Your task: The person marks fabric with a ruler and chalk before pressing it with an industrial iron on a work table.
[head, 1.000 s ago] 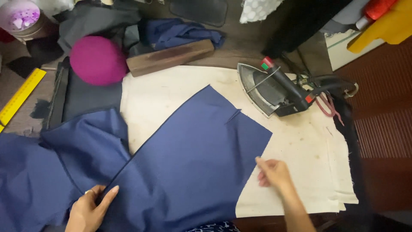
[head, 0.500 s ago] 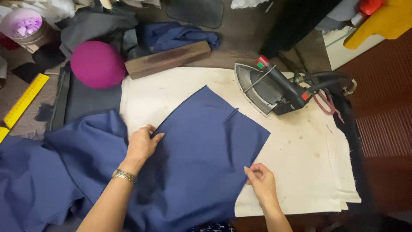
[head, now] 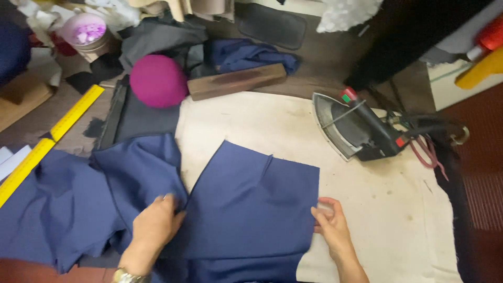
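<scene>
A large piece of navy fabric (head: 251,204) lies across a stained white pressing cloth (head: 262,118), with more of it bunched to the left (head: 57,204). My left hand (head: 154,225) rests on the fabric at a seam fold, fingers curled into the cloth. My right hand (head: 330,225) pinches the fabric's straight right edge, over the pressing cloth. A watch band shows at my left wrist.
A black iron (head: 361,128) lies on its side at the right with its cord behind it. Behind the cloth are a wooden block (head: 236,81), a magenta round cushion (head: 157,81), dark cloths and a small tub (head: 86,31). A yellow ruler (head: 52,139) runs along the left.
The navy panel has been turned and drawn toward me, so its right edge now lies straight. My left hand slid back down the fold; my right hand stayed at the edge.
</scene>
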